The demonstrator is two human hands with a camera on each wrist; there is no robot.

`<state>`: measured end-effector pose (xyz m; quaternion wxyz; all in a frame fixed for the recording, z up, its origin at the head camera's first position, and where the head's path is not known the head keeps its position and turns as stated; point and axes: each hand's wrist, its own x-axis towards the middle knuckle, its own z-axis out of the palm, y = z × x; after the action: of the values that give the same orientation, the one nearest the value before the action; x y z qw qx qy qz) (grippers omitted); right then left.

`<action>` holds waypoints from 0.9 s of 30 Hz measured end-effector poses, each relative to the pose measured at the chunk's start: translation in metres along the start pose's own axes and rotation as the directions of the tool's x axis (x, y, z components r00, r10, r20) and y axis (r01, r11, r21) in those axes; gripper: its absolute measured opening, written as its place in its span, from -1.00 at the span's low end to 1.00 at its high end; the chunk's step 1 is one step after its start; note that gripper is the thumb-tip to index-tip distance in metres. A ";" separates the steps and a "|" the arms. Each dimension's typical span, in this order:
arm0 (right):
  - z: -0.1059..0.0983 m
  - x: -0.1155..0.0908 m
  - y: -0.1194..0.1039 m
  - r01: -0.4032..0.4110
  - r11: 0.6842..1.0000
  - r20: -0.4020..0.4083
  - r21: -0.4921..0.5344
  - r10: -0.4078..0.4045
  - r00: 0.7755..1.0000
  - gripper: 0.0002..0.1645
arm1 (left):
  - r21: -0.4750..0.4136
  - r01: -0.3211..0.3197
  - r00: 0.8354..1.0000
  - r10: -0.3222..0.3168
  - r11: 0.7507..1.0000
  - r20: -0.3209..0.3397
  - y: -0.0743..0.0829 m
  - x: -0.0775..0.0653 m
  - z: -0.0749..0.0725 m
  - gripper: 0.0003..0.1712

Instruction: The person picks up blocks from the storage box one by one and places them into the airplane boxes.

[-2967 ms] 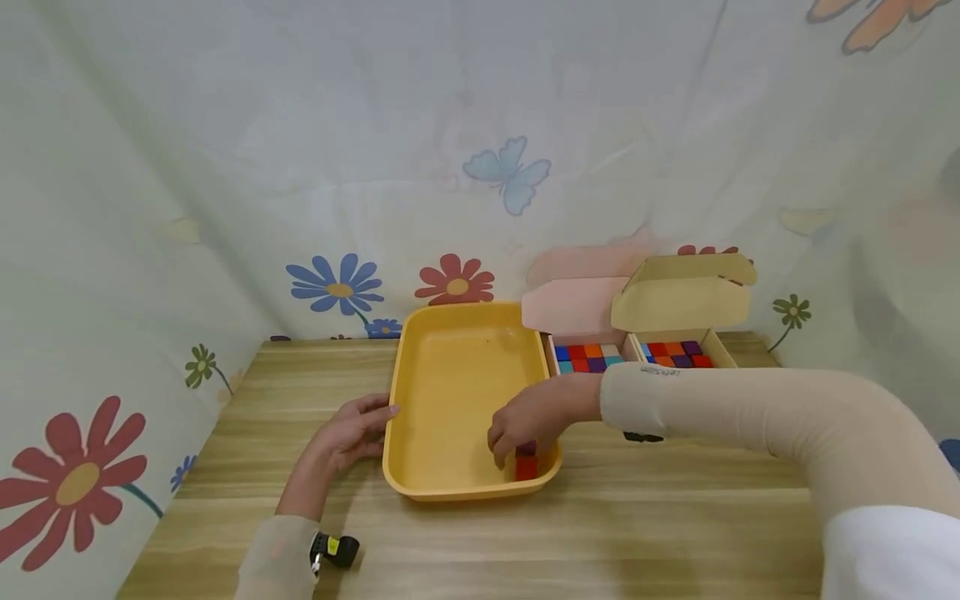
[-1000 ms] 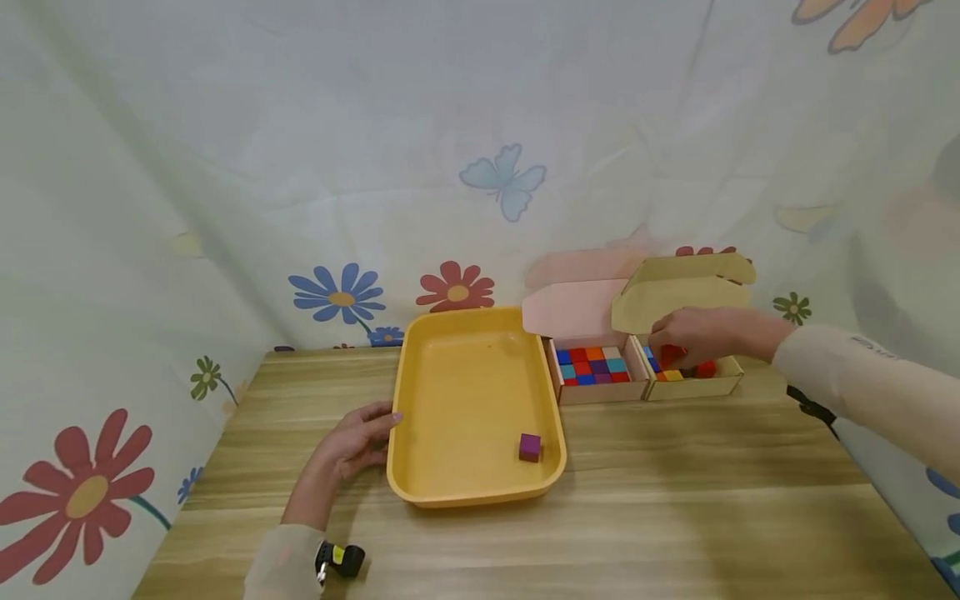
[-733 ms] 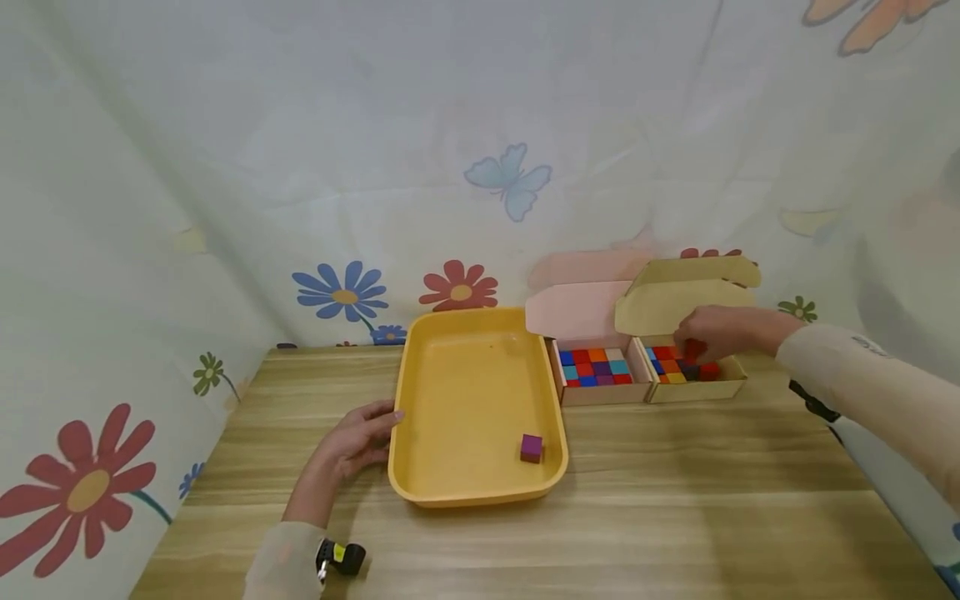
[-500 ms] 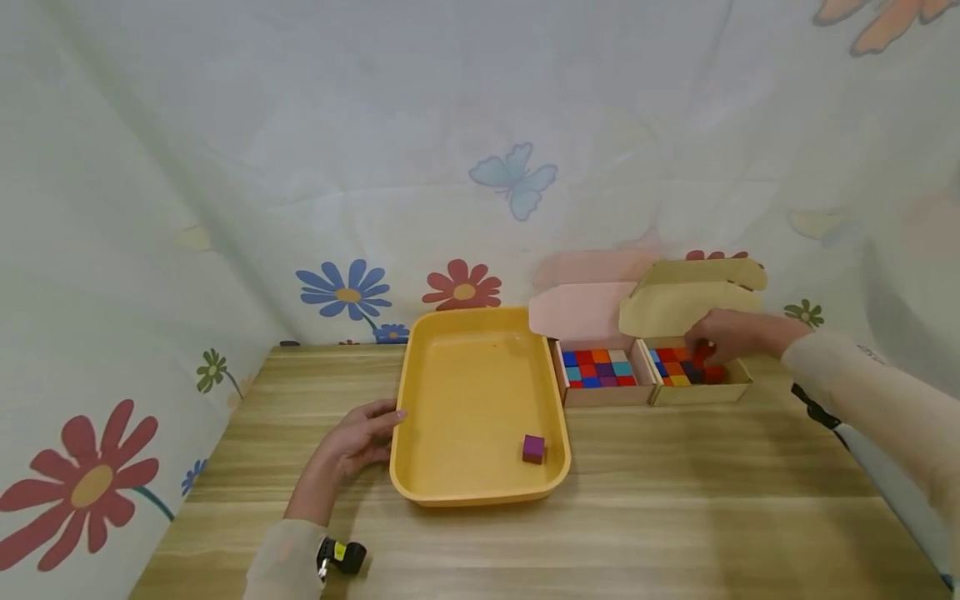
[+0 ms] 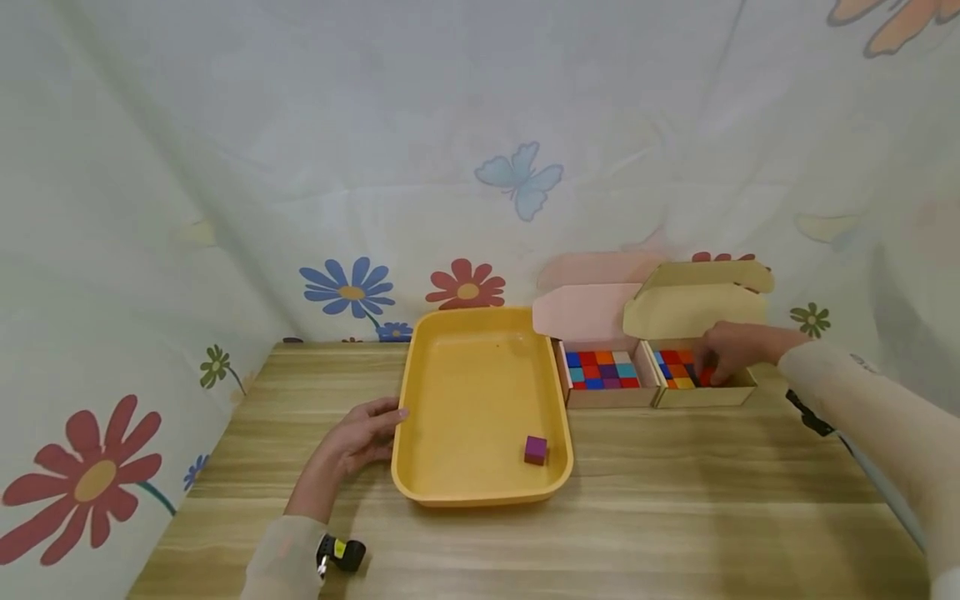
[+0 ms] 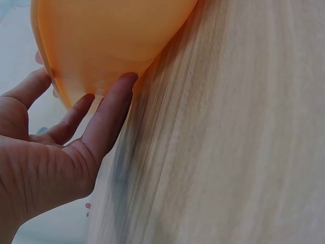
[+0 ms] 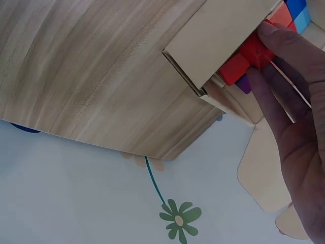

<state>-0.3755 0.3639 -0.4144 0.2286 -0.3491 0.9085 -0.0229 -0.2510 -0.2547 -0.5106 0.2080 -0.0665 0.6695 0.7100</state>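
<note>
My right hand [image 5: 726,346] pinches a red cube [image 7: 256,51] between thumb and fingers, low over the front right part of the open yellow cardboard box [image 5: 712,401]. Another red cube [image 7: 234,68] sits right beside it, with a purple one [image 7: 244,84] partly hidden under the fingers. On the other side, my left hand [image 5: 363,437] holds the left wall of a yellow tray [image 5: 480,392], thumb at the rim and fingertips against the outside [image 6: 61,114]. A single purple cube [image 5: 536,450] lies in the tray's front right corner.
A pink cardboard box [image 5: 611,401] of coloured cubes stands between the tray and the yellow box, its lid [image 5: 585,310] raised against the flowered curtain. The yellow box's lid [image 5: 693,310] also stands up behind. Wooden table [image 5: 675,500] runs along the front.
Three seconds ago my right hand was in the tray at a red and a purple cube. The red one has left the tray; my right hand has lowered a red cube into the yellow box.
</note>
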 end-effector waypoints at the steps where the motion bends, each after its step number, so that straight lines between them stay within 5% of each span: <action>1: 0.001 0.000 0.001 0.002 1.000 0.000 0.007 -0.002 1.000 -0.83 | -0.001 0.000 1.000 0.000 1.000 0.001 0.000 0.000 0.000 -0.24; 20: 0.033 0.013 0.008 0.049 0.981 -0.138 0.187 -0.023 0.990 -0.64 | -0.014 0.011 1.000 -0.011 1.000 -0.018 0.000 -0.002 -0.001 -0.26; 27: 0.030 0.008 0.009 0.023 0.967 -0.094 0.252 0.001 0.996 -0.73 | -0.012 0.005 1.000 -0.005 1.000 -0.016 0.001 -0.001 0.000 -0.29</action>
<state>-0.3734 0.3689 -0.4462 0.2284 -0.3207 0.9059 -0.1560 -0.2508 -0.2551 -0.5097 0.2040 -0.0753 0.6667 0.7129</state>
